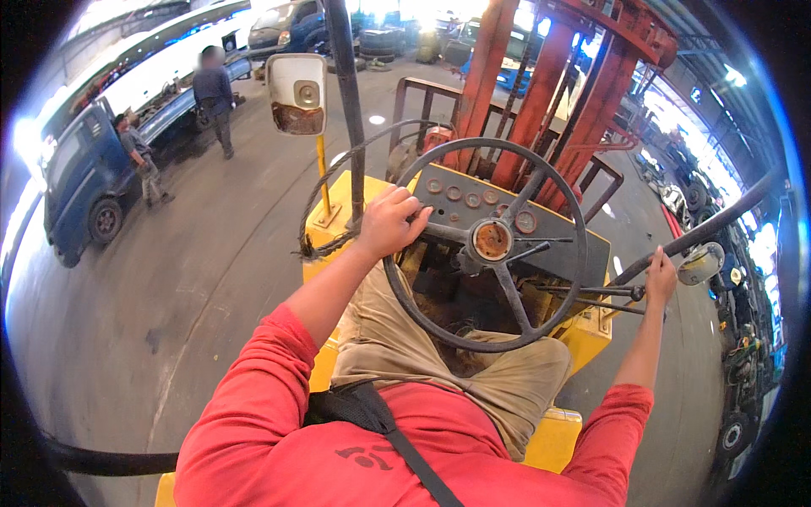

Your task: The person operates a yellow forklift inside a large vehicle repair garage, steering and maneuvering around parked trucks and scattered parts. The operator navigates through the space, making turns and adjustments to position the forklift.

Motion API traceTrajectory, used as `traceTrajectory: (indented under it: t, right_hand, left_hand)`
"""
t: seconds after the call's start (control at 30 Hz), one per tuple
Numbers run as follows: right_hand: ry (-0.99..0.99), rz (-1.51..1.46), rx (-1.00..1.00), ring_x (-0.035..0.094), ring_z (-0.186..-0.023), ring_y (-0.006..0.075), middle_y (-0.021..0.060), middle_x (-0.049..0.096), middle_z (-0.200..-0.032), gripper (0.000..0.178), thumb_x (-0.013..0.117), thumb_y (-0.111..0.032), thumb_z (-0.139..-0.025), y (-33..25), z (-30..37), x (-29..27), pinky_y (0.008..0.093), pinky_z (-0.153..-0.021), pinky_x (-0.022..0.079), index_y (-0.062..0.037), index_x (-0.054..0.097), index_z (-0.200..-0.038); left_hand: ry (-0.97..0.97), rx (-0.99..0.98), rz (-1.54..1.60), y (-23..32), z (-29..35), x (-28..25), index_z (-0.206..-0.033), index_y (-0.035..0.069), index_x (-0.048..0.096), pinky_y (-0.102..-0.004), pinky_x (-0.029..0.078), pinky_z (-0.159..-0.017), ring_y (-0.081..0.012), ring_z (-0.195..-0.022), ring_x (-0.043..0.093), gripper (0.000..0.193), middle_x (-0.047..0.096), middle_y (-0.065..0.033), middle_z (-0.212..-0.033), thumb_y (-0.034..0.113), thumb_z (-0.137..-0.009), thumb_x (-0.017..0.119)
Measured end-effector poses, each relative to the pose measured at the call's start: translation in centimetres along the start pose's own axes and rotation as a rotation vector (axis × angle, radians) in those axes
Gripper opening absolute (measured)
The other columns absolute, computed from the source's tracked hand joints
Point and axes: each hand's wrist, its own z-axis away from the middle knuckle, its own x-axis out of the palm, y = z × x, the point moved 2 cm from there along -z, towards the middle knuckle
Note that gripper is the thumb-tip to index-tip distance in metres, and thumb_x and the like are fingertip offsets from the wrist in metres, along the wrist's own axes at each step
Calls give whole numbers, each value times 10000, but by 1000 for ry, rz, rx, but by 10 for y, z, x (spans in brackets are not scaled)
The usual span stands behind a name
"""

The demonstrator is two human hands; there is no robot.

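Observation:
I sit at the controls of a yellow forklift. My left hand (pixel 392 221) is closed over the upper left rim of the black steering wheel (pixel 577 211), its thumb toward the spokes. Behind the wheel, a grey dashboard (pixel 583 245) carries several round gauges. Out to the right, my right hand (pixel 661 279) is closed at the slanting black post (pixel 710 226); part of its grip is hidden. Just left of that hand end long control levers (pixel 621 291) with dark knobs. A shorter thin lever (pixel 532 251) sticks out below the wheel hub.
Ahead rises the red mast (pixel 532 101). A mirror (pixel 296 93) and an upright black post (pixel 345 101) stand front left. Two people (pixel 214 97) are near a blue truck (pixel 89 182) at left. Vehicle parts and tyres (pixel 733 435) line the right side.

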Motion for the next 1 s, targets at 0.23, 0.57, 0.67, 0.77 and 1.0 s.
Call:
traceTrajectory:
  t: [0.23,0.57,0.67,0.77,1.0]
  right_hand:
    - [-30,95,24,721,-906,402,171,751,-858,595,495,-610,-1018,-2,-53,7,511,-807,532,-94,775,-924]
    - [-58,141,21,729,-915,396,177,762,-898,568,498,-570,-1034,-13,-51,7,505,-834,538,-80,777,-964]
    - [-198,-38,23,738,-904,355,161,764,-874,568,520,-534,-1043,12,-28,3,474,-821,542,-31,763,-941]
    - [69,-121,-138,730,-871,311,143,756,-844,518,564,-483,-1041,-39,39,-3,440,-799,544,-19,748,-901]
    - [385,297,-312,672,-773,375,138,689,-785,443,549,-425,-1057,-91,52,20,515,-683,521,-78,719,-841]
  left_hand:
    - [4,30,2,2,-2,3,-726,67,628,-424,487,-643,-301,-727,595,229,574,-84,-750,135,-824,824]
    - [-19,24,2,1,0,13,-733,69,626,-417,480,-648,-293,-730,590,228,573,-80,-751,135,-833,820]
    - [-23,27,-3,0,-11,14,-735,68,629,-417,476,-647,-295,-731,590,226,571,-83,-752,133,-832,823]
    - [-11,6,3,-2,-5,10,-745,62,641,-417,474,-650,-297,-729,590,206,575,-86,-755,110,-823,826]
    - [-20,-7,36,-3,-9,8,-736,63,633,-401,478,-637,-289,-711,587,202,590,-78,-759,87,-799,823]
